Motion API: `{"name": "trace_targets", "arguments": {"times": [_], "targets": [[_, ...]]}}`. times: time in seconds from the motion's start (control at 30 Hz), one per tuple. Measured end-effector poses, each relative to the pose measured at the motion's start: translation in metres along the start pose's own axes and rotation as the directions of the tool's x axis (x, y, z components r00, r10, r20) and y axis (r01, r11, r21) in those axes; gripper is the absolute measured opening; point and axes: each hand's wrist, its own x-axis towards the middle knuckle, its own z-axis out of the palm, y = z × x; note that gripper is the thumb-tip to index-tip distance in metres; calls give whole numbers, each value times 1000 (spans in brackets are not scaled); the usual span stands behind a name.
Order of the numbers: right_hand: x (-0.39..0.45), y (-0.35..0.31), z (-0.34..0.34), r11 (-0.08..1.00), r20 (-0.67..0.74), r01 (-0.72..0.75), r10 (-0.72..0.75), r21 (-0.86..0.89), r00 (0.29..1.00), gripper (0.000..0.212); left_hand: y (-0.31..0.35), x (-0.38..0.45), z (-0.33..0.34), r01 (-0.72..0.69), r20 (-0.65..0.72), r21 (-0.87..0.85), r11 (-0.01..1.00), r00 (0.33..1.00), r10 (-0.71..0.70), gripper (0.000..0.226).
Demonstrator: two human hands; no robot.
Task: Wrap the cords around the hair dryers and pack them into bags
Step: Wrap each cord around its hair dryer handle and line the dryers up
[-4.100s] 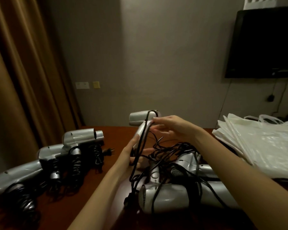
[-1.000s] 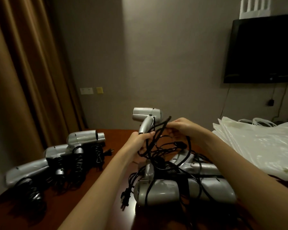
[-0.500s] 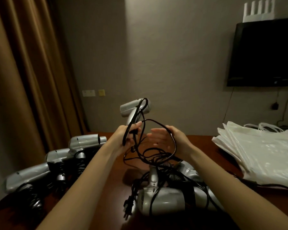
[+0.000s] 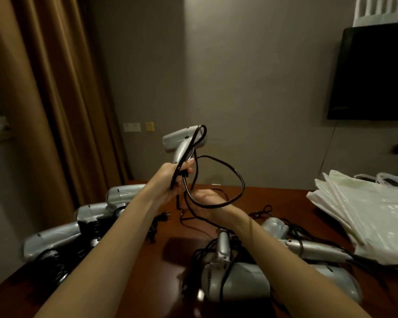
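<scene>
My left hand (image 4: 170, 180) grips the handle of a silver hair dryer (image 4: 182, 141), held upright above the table with its nozzle pointing left. Its black cord (image 4: 228, 166) runs over the back of the dryer body, then down in a wide loop. My right hand (image 4: 209, 198) is just below and to the right, holding the lower part of that loop. A heap of silver dryers with tangled cords (image 4: 251, 271) lies under my right forearm. White plastic bags (image 4: 365, 214) are stacked at the right.
Three silver dryers with coiled cords (image 4: 83, 228) lie in a row on the left of the dark wooden table (image 4: 147, 283). A brown curtain (image 4: 44, 99) hangs at the left. A black TV (image 4: 375, 72) is mounted on the wall at the right.
Compared with a second ago, my left hand has lifted the dryer higher. One turn of cord now lies over the dryer's back, and my right hand has dropped lower with a cord loop.
</scene>
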Motion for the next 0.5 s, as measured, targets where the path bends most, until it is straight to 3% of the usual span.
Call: {"name": "trace_targets", "arguments": {"times": [0.1,0.17,0.2,0.3,0.37,0.43,0.5], "targets": [[14,0,4,927,182,79,-11,-367,983,24,4,2,-11,-1,-14,5,1000,1000,1,10],[19,-9,8,833,165,108,-21,-542,986,6,6,1,-15,-21,-17,-1,1000,1000,21,11],[17,-12,4,756,138,138,-64,-639,988,12,5,1,-17,-32,-21,0,999,999,32,12],[2,-19,-14,701,53,272,-317,-659,947,20,6,-3,-21,-49,-53,-1,999,997,49,18],[2,-15,-27,583,-26,305,-490,-753,872,16,7,-4,-22,-55,-69,-26,998,996,53,19],[5,-10,-44,582,-6,235,-382,-779,924,15,7,-3,-24,-47,-100,-14,999,994,45,18],[4,-10,-54,657,53,169,-193,-735,980,12,4,-2,-26,-32,-101,56,998,994,37,22]]}}
